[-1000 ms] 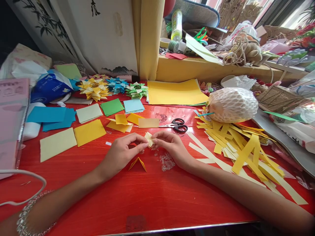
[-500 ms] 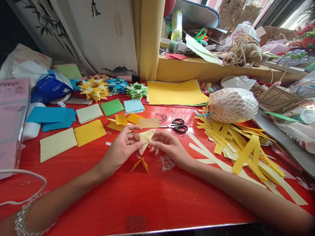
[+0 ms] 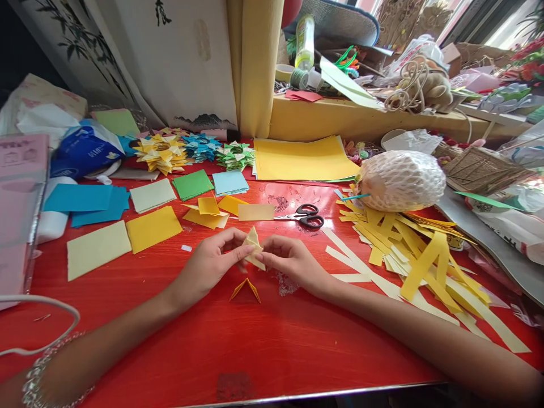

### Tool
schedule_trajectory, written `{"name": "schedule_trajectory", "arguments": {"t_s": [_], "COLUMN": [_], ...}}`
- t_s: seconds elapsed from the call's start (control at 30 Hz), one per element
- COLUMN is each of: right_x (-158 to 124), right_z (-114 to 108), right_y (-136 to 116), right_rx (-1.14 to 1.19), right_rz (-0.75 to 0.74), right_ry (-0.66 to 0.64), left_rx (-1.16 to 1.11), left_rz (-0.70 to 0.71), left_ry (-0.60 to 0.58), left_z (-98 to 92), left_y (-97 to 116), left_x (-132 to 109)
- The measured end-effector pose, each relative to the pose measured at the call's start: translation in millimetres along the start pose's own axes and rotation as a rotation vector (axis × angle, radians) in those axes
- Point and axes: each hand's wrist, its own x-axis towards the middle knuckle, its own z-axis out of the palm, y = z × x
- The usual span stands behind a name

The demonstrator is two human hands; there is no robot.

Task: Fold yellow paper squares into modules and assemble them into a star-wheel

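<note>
A pale yellow folded paper piece [image 3: 254, 245] is held up between my two hands over the red table. My left hand [image 3: 223, 252] pinches its left side between thumb and fingers. On the right side, the thumb and fingers of my right hand [image 3: 285, 258] grip its lower edge. Just below them a folded orange-yellow paper piece [image 3: 246, 287] stands on the table like a small tent. Black-handled scissors [image 3: 308, 216] lie beyond my right hand, beside a pale paper rectangle [image 3: 256, 212]. My curled fingertips are partly hidden behind the paper.
Stacks of yellow paper [image 3: 153, 228], green paper [image 3: 192, 185] and blue paper [image 3: 91, 199] lie at the left. Paper star rings [image 3: 161, 152] stand behind them. Yellow paper strips [image 3: 429, 272] heap at the right by a net-wrapped round object [image 3: 402, 180]. A white cable [image 3: 72, 309] curves at far left.
The pale yellow paper was spread wider with a broad top; now it looks narrower, folded together and pointing upward. Both hands still hold it, the left fingers now curled closer behind it.
</note>
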Motion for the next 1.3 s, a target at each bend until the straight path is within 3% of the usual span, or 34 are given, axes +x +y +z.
{"name": "schedule_trajectory", "arguments": {"t_s": [0.23, 0.43, 0.53, 0.63, 0.73, 0.8, 0.87, 1.03, 1.2, 1.3], "right_x": [0, -1, -1, -2, -2, -2, -2, -1, -1, -1], "right_z": [-2, -2, -3, -4, -4, -4, -4, -5, -4, -4], "right_y": [0, -3, -4, -5, -6, -5, -4, -6, -8, -5], "right_rx": [-0.164, -0.154, -0.161, -0.132, -0.056, -0.011, 0.018, 0.061, 0.032, -0.006], "right_rz": [-0.021, -0.050, -0.040, -0.030, -0.020, -0.006, 0.001, -0.026, -0.060, -0.089], "right_ry": [-0.089, -0.135, -0.123, -0.081, -0.067, -0.062, -0.057, -0.085, -0.155, -0.118], "left_rx": [0.109, -0.068, -0.043, 0.211, 0.527, 0.649, 0.672, 0.551, 0.437, 0.384], "left_rz": [0.013, -0.070, -0.084, 0.052, 0.339, 0.489, 0.530, 0.461, 0.285, 0.196], "left_ry": [0.029, -0.008, -0.022, 0.126, 0.254, 0.183, 0.074, -0.004, 0.005, 0.056], "left_z": [1.0, 0.3, 1.4, 2.7, 3.0, 2.6, 2.3, 3.4, 2.7, 1.7], "left_y": [0, -5, -6, -4, -5, -7, -11, -13, -5, -3], "left_x": [-1, -1, -2, -4, -6, -5, -4, -5, -8, -9]}}
